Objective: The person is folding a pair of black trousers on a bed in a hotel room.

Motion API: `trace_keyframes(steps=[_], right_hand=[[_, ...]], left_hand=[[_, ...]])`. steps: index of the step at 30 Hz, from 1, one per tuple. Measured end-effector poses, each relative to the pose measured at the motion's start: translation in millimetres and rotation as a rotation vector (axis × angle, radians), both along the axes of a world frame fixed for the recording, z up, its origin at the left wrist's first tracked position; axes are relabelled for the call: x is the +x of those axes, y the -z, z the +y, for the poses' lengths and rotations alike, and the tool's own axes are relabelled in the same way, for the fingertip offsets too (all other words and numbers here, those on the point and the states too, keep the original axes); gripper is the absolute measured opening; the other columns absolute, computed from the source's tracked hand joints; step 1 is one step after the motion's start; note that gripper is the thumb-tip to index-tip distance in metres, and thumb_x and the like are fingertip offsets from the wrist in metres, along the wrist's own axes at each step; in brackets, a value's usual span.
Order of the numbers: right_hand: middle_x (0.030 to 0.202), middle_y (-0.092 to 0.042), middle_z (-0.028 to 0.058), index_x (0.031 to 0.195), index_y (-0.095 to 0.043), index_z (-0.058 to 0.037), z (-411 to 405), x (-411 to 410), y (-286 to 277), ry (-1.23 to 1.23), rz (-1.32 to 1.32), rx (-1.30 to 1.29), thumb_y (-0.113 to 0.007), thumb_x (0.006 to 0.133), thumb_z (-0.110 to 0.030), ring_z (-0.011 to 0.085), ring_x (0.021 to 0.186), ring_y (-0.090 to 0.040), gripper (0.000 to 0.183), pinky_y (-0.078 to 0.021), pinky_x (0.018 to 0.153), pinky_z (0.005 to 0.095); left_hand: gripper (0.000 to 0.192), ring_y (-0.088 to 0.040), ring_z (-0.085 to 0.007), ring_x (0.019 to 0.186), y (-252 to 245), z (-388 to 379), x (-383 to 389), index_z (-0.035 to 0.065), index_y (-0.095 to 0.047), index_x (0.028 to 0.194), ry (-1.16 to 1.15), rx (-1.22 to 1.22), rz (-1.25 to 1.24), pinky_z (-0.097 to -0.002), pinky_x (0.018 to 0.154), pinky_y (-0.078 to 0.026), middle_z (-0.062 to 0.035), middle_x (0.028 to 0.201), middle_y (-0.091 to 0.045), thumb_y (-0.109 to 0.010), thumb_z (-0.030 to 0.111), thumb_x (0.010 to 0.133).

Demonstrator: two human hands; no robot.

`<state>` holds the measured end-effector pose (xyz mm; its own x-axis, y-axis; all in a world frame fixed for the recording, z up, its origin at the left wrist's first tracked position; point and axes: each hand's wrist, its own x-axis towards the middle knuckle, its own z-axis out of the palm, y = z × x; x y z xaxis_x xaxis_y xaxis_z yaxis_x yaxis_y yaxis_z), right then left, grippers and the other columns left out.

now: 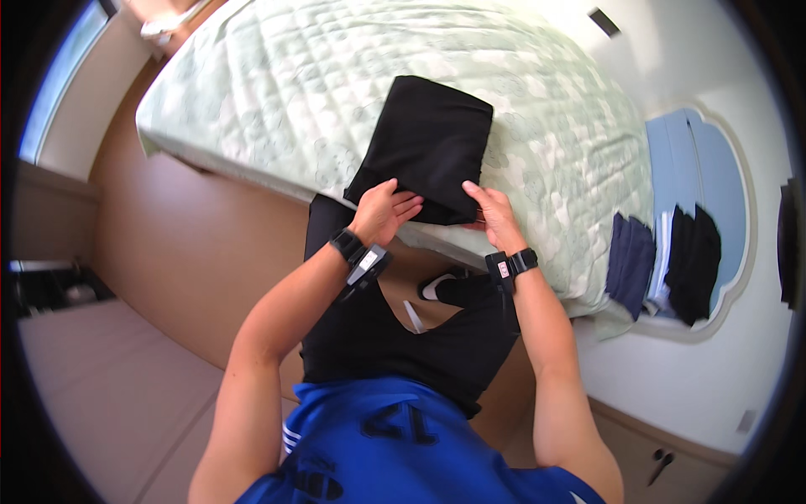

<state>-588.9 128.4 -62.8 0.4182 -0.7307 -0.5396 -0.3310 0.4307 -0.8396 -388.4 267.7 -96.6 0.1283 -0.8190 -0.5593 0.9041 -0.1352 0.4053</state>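
Note:
A black folded garment [428, 145] lies near the front edge of the bed, on a pale green quilted bedspread [264, 94]. My left hand [385, 211] is at the garment's near left part, palm turned up, fingers apart and overlapping its lower edge; whether it grips any cloth cannot be told. At the near right corner, my right hand [494, 211] holds the cloth with the thumb on top and the other fingers partly hidden at the edge. Both wrists carry black straps with small devices.
Folded dark blue [630, 261] and black clothes [692, 264], with a light striped one [661, 258] between, rest by the blue headboard [724, 170] at the right. A brown floor [182, 214] runs along the bed. Low at the left is a greyish-brown surface [119, 372].

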Motion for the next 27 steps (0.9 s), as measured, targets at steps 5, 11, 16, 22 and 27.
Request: trace_keyframes(steps=[5, 11, 16, 22, 27], right_hand=[[0.086, -0.069, 0.0098, 0.100, -0.064, 0.0047, 4, -5, 8, 0.086, 0.032, -0.036, -0.082, 0.080, -0.029, 0.0200, 0.066, -0.068, 0.043, -0.0591, 0.056, 0.0338], [0.068, -0.065, 0.0103, 0.089, -0.063, 0.0033, 18, -6, 14, 0.144, 0.007, 0.112, -0.078, 0.082, -0.020, 0.0185, 0.049, -0.062, 0.029, -0.0463, 0.041, 0.0288], [0.064, -0.065, 0.0107, 0.083, -0.064, 0.0022, 59, -1, 18, 0.065, -0.023, 0.120, -0.074, 0.086, -0.021, 0.0183, 0.048, -0.063, 0.025, -0.0484, 0.042, 0.0277], [0.073, -0.069, 0.0121, 0.107, -0.067, 0.0033, -6, -42, 9, 0.042, -0.127, -0.062, -0.069, 0.092, -0.033, 0.0172, 0.055, -0.067, 0.040, -0.0503, 0.044, 0.0264], [0.077, -0.066, 0.0103, 0.138, -0.052, -0.0041, -105, -44, 12, 0.068, -0.135, -0.261, -0.061, 0.098, -0.032, 0.0165, 0.053, -0.063, 0.050, -0.0504, 0.047, 0.0287]], left_hand=[[0.032, -0.068, -0.0293, 0.105, -39, 14, 5, -0.0020, -0.061, 0.118, 0.182, 0.116, -0.697, -0.0375, 0.090, -0.053, -0.0166, 0.113, -0.070, -0.056, 0.023, 0.099], [0.050, -0.054, -0.0367, 0.129, -56, -25, -10, 0.0000, -0.053, 0.137, 0.219, -0.319, -2.124, -0.0409, 0.107, -0.042, -0.0206, 0.138, -0.057, -0.063, 0.025, 0.095], [0.070, -0.020, -0.0421, 0.149, -34, -51, -41, 0.0164, -0.030, 0.157, 0.493, -0.208, -2.299, -0.0649, 0.115, -0.017, -0.0187, 0.163, -0.021, -0.053, 0.046, 0.098], [0.082, -0.012, -0.0458, 0.150, -16, -51, -48, 0.0221, -0.029, 0.157, 0.502, -0.084, -2.317, -0.0725, 0.111, -0.013, -0.0165, 0.165, -0.015, -0.060, 0.056, 0.090], [0.095, -0.006, -0.0455, 0.151, -38, -53, -59, 0.0253, -0.029, 0.158, 0.677, -0.280, -2.452, -0.0763, 0.108, -0.010, -0.0125, 0.167, -0.011, -0.064, 0.066, 0.080]])
